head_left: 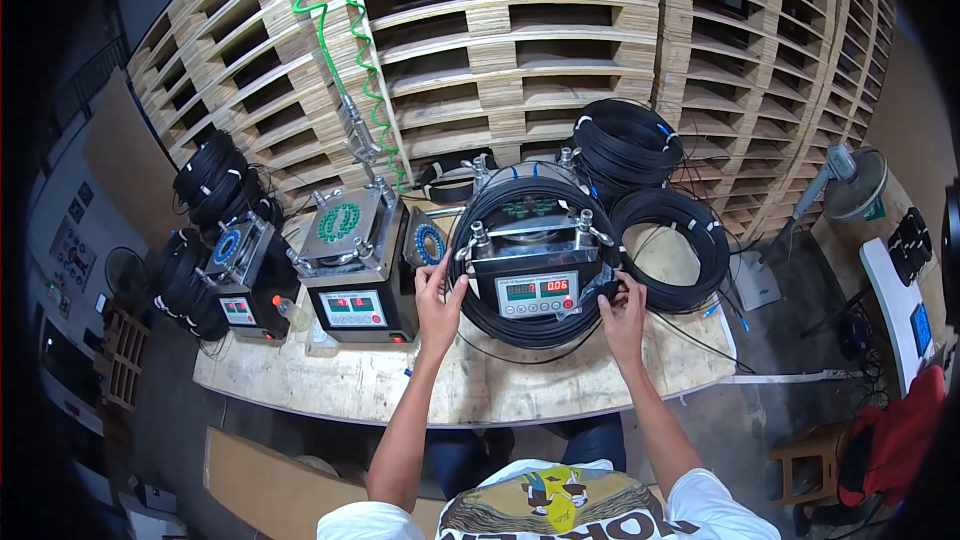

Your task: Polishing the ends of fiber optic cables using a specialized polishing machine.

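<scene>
A large coil of black cable [500,318] lies looped around a grey winding machine [536,260] with a digital display on its front. My left hand [438,302] grips the coil at its left side. At the coil's right side, my right hand [622,310] has its fingers closed on the cable by the machine's front corner. Both forearms reach up from the lower edge over the wooden workbench [400,380].
Two more machines with red displays [352,280] [240,285] stand to the left. Finished black coils lie at the right [672,240], behind [628,140] and at the far left [215,180]. Green spiral hoses [335,40] hang before stacked wooden pallets [560,30]. A fan [850,180] stands right.
</scene>
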`<state>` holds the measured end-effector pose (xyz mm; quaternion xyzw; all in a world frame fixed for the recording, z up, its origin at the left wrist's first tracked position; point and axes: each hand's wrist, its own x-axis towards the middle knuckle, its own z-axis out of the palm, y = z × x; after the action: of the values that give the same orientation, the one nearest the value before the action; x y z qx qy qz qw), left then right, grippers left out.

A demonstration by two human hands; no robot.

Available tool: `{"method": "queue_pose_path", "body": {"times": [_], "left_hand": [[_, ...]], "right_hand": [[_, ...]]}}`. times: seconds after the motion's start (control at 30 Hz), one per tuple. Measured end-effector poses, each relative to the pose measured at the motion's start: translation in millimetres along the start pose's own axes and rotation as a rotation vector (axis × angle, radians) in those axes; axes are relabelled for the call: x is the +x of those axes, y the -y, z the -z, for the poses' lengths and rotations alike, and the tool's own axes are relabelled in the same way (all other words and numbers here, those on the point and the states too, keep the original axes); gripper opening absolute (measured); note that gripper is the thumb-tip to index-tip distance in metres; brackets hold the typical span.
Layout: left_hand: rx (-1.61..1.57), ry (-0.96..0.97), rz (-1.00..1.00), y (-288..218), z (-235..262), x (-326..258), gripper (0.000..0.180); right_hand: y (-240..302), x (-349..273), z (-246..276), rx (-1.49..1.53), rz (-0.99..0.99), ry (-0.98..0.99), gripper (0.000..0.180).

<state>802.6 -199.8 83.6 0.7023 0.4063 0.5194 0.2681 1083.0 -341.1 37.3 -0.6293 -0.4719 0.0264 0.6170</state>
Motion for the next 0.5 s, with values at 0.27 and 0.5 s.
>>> {"method": "queue_pose_path", "body": {"times": [0.27, 0.5], "left_hand": [[-0.088, -0.099, 0.029, 5.5, -13.0, -18.2, 0.039], [-0.097, -0.203, 0.042, 1.1, -19.8, -29.9, 0.038]], "right_hand": [[-23.4, -2.5, -7.6, 0.331, -0.122, 0.045, 0.046], [-22.4, 2.5, 1.0, 0.410, -0.178, 0.076, 0.044]]}}
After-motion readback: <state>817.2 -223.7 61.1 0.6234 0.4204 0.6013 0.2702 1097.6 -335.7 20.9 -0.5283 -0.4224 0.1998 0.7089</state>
